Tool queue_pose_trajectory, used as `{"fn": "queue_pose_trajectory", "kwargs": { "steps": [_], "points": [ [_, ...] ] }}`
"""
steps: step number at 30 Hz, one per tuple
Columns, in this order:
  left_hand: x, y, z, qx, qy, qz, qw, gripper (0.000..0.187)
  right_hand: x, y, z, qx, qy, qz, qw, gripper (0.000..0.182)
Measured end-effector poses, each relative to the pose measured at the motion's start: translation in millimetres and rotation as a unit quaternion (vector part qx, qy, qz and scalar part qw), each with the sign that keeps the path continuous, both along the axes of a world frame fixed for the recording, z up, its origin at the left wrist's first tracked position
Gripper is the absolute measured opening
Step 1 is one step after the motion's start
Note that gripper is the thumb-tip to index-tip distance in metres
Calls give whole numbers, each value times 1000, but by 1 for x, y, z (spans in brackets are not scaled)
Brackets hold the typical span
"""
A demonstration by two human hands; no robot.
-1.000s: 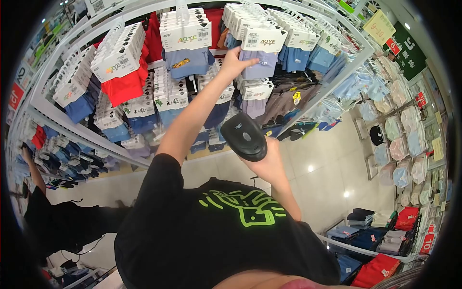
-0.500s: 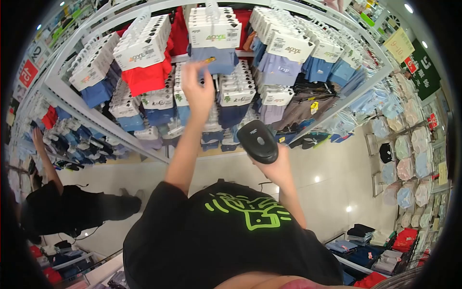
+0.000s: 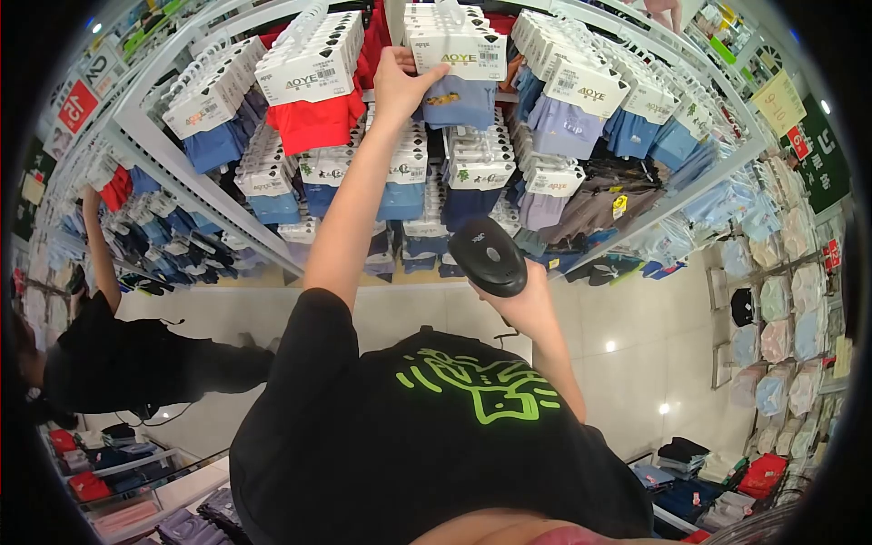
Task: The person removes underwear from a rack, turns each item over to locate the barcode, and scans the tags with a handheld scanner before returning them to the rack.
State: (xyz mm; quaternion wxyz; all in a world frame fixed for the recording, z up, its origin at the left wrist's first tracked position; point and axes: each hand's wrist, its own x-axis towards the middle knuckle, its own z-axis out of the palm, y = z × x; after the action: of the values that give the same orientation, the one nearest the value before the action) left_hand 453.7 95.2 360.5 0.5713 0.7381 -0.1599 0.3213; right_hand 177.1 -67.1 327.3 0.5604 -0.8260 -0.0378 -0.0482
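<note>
The left hand [image 3: 401,88] is up at the far rack [image 3: 211,217], pinching the left edge of a white card [image 3: 460,54]. Its thumb is on the front of the card. The card hangs at the front of a row, and blue clothes [image 3: 460,106] with a yellow picture hang under it. The right hand [image 3: 527,304] is closed around a black scanner [image 3: 489,257]. The scanner is up off the floor [image 3: 610,368], nearer than the rack and to the right of the left hand. Red clothes [image 3: 315,123] hang just to the left of the blue ones. Light purple clothes [image 3: 565,128] hang to the right. More white cards hang lower down. On the left, a red sign [image 3: 77,106] says 15. A yellow sign [image 3: 779,103] is on the far right.
</note>
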Motion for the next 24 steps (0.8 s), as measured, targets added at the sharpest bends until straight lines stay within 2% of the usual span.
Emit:
{"fn": "queue_pose_trajectory", "kwargs": {
  "steps": [2, 4, 6, 8, 9, 12, 14, 16, 17, 18, 19, 20, 22, 24],
  "points": [
    [3, 5, -3, -6, 15, -18, 1000, 58, 3, 1, -4, 7, -3, -6, 1000, 22],
    [6, 11, -3, -6, 136, -99, 986, 56, 6, 1, -5, 15, -6, -12, 1000, 23],
    [3, 4, -4, -49, 97, -113, 988, 52, 9, 3, -5, 8, -15, -8, 1000, 24],
    [-12, -8, 1, -85, 21, -74, 993, 48, 11, 6, -3, 9, -13, -1, 1000, 24],
    [-20, -13, 6, -105, 31, -86, 990, 46, 12, 7, -2, 11, -13, 4, 1000, 24],
    [-4, -19, -1, -45, 7, -98, 994, 50, 14, 10, -2, 6, 31, 24, 999, 24],
    [-17, -18, 2, -21, 39, -99, 994, 44, 13, 12, -2, 29, 12, 34, 999, 25],
    [-28, -18, 11, -163, 24, -181, 969, 36, 19, 4, -19, 59, -43, 74, 995, 31],
    [-30, -19, 13, -239, 25, -227, 944, 30, 20, -4, -27, 89, -5, 98, 991, 31],
    [-40, -18, 23, -262, 14, -243, 934, 32, 19, -9, -27, 120, 34, 120, 985, 31],
    [-43, -16, 28, -274, 27, -279, 920, 34, 18, -5, -24, 168, 41, 74, 982, 29],
    [-45, -15, 31, -286, 42, -312, 905, 37, 19, -9, -25, 166, 35, 63, 983, 29],
    [-51, -17, 40, -296, 61, -331, 894, 38, 26, -20, -32, 50, 89, 68, 992, 29],
    [-55, -20, 46, -303, 78, -344, 886, 40, 30, -26, -32, 58, 39, 43, 997, 29]
  ]
}}
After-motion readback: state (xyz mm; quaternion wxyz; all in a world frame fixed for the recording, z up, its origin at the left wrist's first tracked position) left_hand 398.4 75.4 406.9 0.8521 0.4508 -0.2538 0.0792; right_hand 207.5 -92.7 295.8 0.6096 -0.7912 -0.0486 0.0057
